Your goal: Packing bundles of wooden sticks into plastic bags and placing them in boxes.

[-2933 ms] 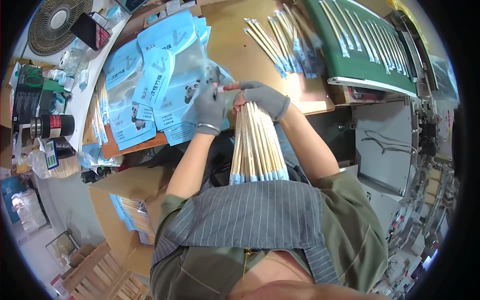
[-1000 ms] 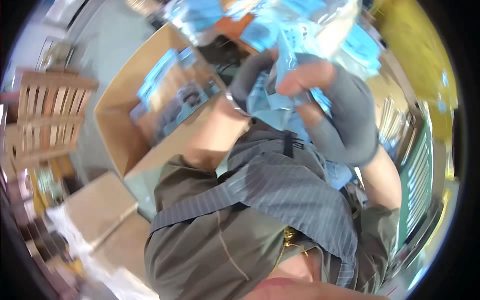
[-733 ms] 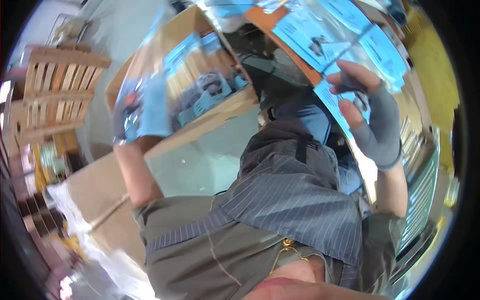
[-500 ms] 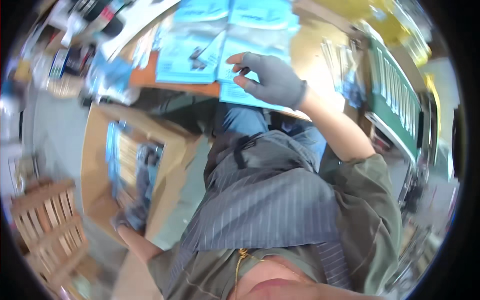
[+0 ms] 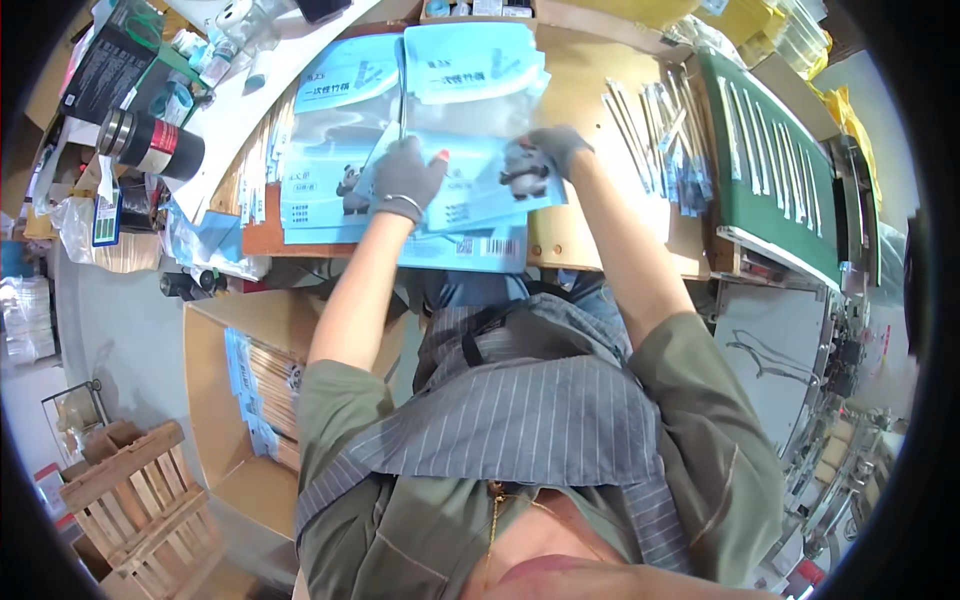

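Observation:
Flat blue-and-clear plastic bags (image 5: 345,90) with a panda picture lie in two stacks at the table's front. My left hand (image 5: 408,178), in a grey fingerless glove, is closed on the left side of the top blue plastic bag (image 5: 470,205) of the right stack, its thumb pointing right. At that bag's right edge is my right hand (image 5: 562,150), gloved alike. Its fingers are curled at the edge and partly blurred, as is the panda print beside them. The bag lies slightly askew over the others.
Left below the table stands an open cardboard box (image 5: 255,490) with filled blue packs (image 5: 245,385) inside. Thin wrapped sticks (image 5: 655,130) lie right of the stacks, beside a green board (image 5: 775,160) holding more. A black thermos (image 5: 150,145) is at left, a wooden pallet (image 5: 150,500) below.
My left hand has come out of the cardboard box and up to the bag. My right hand has shifted slightly right, to the bag's edge. The view has steadied.

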Motion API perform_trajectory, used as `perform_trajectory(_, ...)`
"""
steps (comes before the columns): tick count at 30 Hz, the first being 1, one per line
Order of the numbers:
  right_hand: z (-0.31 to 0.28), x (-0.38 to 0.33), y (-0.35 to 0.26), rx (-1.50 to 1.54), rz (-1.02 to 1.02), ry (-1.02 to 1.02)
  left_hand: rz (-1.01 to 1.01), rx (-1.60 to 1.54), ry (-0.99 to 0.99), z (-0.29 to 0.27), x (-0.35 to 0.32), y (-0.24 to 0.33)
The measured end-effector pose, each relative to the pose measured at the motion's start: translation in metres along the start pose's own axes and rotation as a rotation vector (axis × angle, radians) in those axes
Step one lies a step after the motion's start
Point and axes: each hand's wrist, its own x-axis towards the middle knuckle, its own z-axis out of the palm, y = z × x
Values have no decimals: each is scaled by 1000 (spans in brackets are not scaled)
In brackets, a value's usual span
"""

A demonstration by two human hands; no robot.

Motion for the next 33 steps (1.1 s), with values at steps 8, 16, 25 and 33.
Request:
perform_trajectory(8,3,-100,5,-10,-50,174,125,121,408,27,18,-34)
perform_trajectory(16,22,-110,-26,4,-51,218,-350,-23,-276,3,74,-15)
perform_trajectory(25,5,-116,33,355,164,-65,-318,-227,-20,36,-3,1)
perform_trajectory(33,47,-158,-30,687,-37,-74,-187,-176,-12,13,-8,-19)
